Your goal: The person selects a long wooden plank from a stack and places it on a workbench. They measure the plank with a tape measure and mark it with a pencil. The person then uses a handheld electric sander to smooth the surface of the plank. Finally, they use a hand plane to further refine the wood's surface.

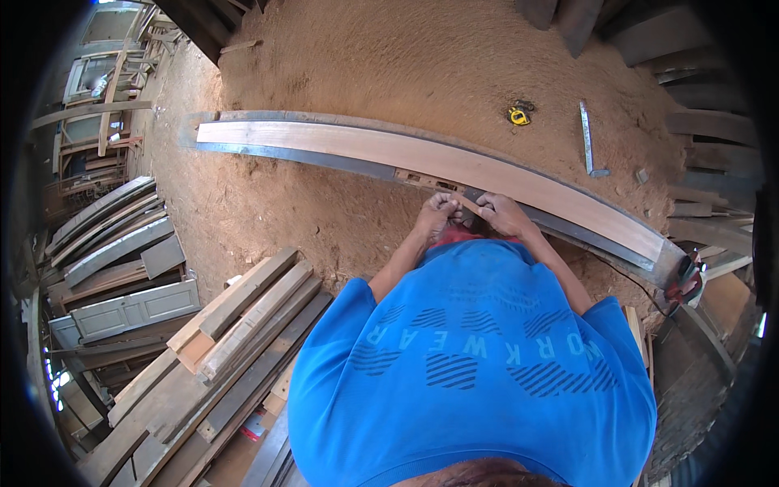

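Observation:
Close to my body, my left hand (439, 213) and my right hand (501, 214) are a short way apart, both closed. Between them runs a small light-brown strip (466, 202), pinched at its ends; it looks like wood, though its exact kind is too small to tell. Just beyond my hands a long pale plank (341, 143) lies on a darker, wider board (284, 157). Small dark cut-outs show in a short wooden piece (420, 178) at the board's near edge, beside my left hand.
Beyond the plank, a yellow tape measure (518, 115) and a metal square (587, 138) lie on sawdust-covered ground. A red power tool (686, 280) with a cord sits at the board's right end. Stacked timber (243, 316) fills the near left; more boards (714, 170) lean at right.

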A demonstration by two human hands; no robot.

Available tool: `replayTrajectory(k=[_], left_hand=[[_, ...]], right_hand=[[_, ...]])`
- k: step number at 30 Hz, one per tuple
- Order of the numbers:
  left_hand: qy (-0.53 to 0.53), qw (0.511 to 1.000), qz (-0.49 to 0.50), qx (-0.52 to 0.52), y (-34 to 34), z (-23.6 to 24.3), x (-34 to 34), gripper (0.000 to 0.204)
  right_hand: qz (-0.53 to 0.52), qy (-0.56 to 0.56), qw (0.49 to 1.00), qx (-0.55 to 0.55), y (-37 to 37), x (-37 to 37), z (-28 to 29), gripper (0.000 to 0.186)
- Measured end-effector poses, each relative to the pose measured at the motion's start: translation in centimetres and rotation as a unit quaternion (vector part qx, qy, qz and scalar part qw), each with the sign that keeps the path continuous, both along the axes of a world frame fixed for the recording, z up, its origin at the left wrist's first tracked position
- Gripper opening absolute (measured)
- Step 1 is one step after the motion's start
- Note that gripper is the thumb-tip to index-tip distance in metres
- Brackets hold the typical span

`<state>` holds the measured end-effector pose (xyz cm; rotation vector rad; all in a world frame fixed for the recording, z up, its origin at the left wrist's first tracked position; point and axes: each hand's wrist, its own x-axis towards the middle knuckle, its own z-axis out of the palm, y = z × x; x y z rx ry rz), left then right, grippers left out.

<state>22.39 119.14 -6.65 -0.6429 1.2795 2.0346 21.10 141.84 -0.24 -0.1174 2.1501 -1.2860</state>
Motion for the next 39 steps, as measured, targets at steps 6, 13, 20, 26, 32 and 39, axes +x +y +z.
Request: replayTrajectory(k=[6,13,20,26,32,39], left_hand=[[0.198,0.811,-0.215,-0.507,-3.8,3.6,-2.4,0.059],[0.231,0.581,-0.455,-0.634,-5.1,6.2,-4.6,0.063],[0.276,0.548,-0.511,-0.602,-5.4,4.4,-7.8,0.049],[0.312,0.588,-0.499,-0.556,-5.8,3.7,-8.3,0.058],[0.318,0.632,-0.465,-0.532,-7.7,1.5,-9.0,0.048],[0.274,0.688,-0.496,-0.453,-3.9,1.1,-10.1,0.035]], right_hand=[[0.009,0.019,0.998,0.051,-0.1,-0.7,-2.2,0.028],[-0.115,0.034,0.988,0.096,3.3,-0.3,-0.7,0.028],[-0.243,-0.025,0.966,0.09,7.6,2.8,0.3,0.028],[-0.276,0.034,0.95,0.144,9.1,5.3,-3.8,0.029],[-0.24,-0.028,0.949,0.205,11.3,3.9,-3.5,0.024],[-0.492,0.327,0.738,0.327,15.0,1.1,-1.3,0.02]])
